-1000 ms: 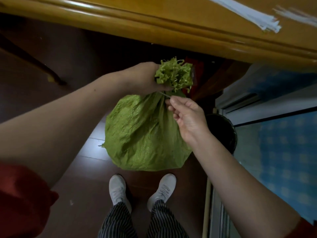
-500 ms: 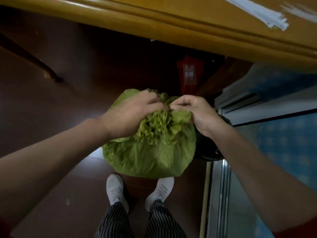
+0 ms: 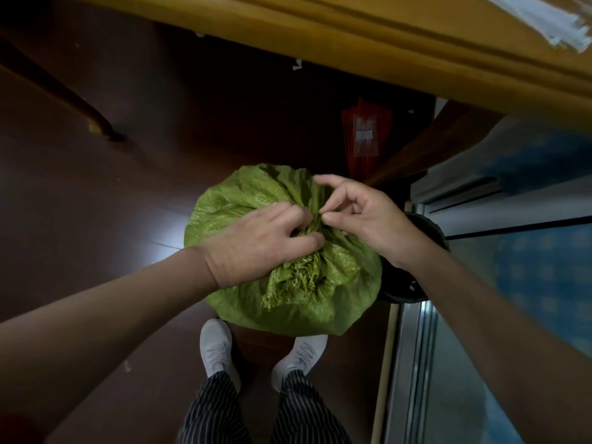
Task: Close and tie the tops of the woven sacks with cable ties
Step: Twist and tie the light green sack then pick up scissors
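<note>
Head view: my left grip clenches the gathered neck of the green sack, which sits on the floor beneath it. My right grip, just beside, pinches the neck's folds. I judge tying is in hand, though I cannot make out a tie; next calls for cinching it tight under my left grip.

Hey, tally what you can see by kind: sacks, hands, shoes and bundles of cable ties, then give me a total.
green woven sack: 1
hands, left hand and right hand: 2
white shoes: 2
cable tie bundle: 1
Total: 6
</note>
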